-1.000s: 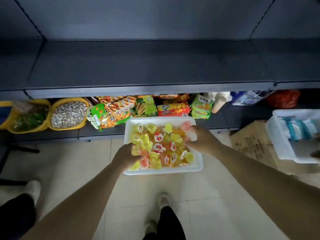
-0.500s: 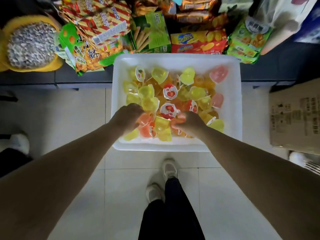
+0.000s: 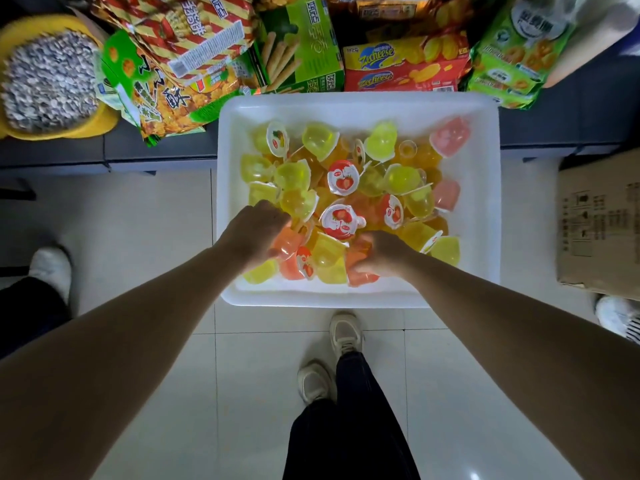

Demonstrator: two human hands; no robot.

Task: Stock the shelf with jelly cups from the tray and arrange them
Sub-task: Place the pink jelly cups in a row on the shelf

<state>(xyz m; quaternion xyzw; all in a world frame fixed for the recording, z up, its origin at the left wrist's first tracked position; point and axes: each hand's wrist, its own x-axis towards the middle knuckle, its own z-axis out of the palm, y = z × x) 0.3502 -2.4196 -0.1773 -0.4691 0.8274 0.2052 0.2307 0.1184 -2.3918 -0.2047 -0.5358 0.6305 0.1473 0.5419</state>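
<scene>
The pale tiled floor (image 3: pixel 145 216) carries the white tray (image 3: pixel 485 202) (a cardboard box (image 3: pixel 599 223) beside it).

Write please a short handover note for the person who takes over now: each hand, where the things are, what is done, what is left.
Left hand: in the tray, fingers curled over pink jelly cups; a firm grip is not clear.
Right hand: in the tray, fingers down among orange cups; what it holds is hidden.
White tray: on the floor by the low shelf, full of mixed cups.
Done: nothing visibly stocked.
Left: lift cups, stock them, arrange.
</scene>
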